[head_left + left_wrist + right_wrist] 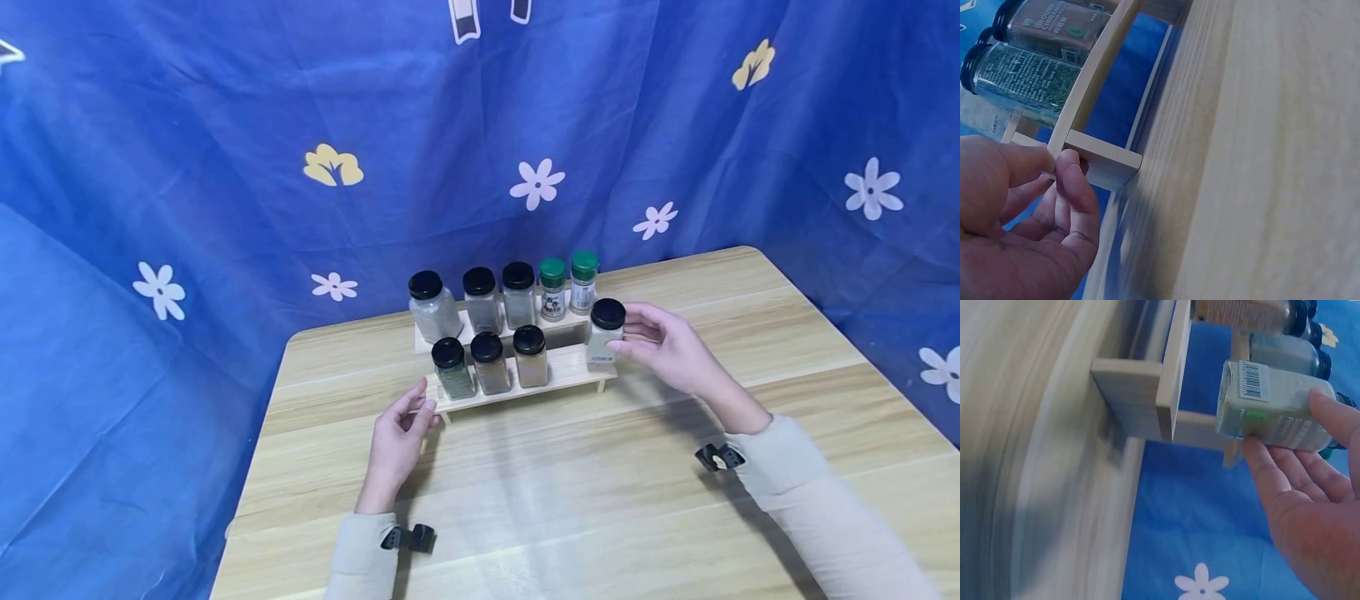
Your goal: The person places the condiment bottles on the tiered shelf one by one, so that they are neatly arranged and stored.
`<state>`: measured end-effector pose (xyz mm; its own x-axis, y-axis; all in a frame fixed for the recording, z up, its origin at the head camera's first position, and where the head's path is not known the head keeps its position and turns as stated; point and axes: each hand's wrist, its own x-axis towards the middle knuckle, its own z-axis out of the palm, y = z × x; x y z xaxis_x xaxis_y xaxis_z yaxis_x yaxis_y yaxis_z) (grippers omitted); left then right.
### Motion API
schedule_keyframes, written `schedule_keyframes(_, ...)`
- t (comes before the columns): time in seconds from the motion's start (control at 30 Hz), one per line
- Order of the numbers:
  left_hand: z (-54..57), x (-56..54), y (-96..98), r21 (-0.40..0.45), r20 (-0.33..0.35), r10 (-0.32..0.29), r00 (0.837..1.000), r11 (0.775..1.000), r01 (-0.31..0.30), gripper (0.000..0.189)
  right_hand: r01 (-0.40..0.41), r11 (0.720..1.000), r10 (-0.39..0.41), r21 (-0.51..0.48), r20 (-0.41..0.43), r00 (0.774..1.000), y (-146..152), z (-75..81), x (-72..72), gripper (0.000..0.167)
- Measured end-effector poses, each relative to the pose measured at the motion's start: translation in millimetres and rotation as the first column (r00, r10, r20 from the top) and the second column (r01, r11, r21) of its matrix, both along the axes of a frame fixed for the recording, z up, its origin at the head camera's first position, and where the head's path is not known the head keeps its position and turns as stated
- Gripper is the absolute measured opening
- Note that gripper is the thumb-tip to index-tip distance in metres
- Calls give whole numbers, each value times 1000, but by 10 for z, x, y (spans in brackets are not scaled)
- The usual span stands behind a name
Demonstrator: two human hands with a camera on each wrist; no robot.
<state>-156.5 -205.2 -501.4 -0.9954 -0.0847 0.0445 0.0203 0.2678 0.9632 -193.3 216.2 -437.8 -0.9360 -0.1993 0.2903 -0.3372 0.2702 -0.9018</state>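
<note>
A two-tier wooden spice rack (566, 367) stands toward the back of the table. My left hand (401, 429) pinches the left end of its lower shelf between thumb and fingers, as the left wrist view shows closely. With my right hand (663, 346) I hold a square glass spice jar (1275, 406) of pale powder, black-lidded and labelled with a barcode. This jar is over the right end of the lower shelf, and the right wrist view shows a gap between its base and the board. A green herb jar (1029, 81) and a cinnamon jar (1054, 28) stand near my left hand.
A third black-lidded jar (531, 358) shares the lower shelf. Along the upper shelf are a larger jar (435, 310), two black-capped jars (482, 304) and two green-capped shakers (552, 292). Behind the wooden table (525, 500) hangs a blue flowered cloth (420, 125).
</note>
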Motion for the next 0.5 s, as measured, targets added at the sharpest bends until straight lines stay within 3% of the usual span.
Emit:
schedule_keyframes(0.23,-1,7,-6,-6,-2,-4,1000,1000,4,44,-48,999,47,6,59,997,-150,-77,-1,55)
schedule_keyframes(0.5,-3,0,0,-4,-2,0,1000,1000,0,44,-94,996,93,4,21,995,-250,-207,-33,51)
